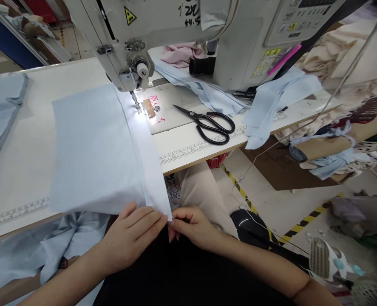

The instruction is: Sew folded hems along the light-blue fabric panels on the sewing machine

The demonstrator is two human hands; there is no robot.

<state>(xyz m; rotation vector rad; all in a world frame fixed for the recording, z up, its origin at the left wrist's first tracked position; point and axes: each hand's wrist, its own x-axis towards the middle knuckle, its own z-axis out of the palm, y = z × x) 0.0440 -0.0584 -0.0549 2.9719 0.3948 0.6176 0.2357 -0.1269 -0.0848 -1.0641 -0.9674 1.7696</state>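
Note:
A light blue fabric panel (92, 140) lies on the sewing machine table, with a paler folded strip (143, 157) along its right side. The strip runs from beside the presser foot (136, 103) down past the table's front edge. My left hand (134, 236) is closed over the near end of the panel, fingers together on top and thumb hidden. Just to its right, my right hand (191, 225) pinches the strip's near corner between thumb and fingers. Black-handled scissors (212, 125) rest on the table right of the strip, blades pointing left.
The sewing machine (188, 25) stands across the back, its lamp lit at the needle. More blue fabric lies at the left (3, 114), with blue strips (267, 106) hanging over the right edge. Below the table, cloth (54, 242) hangs at the left; a cable crosses at right.

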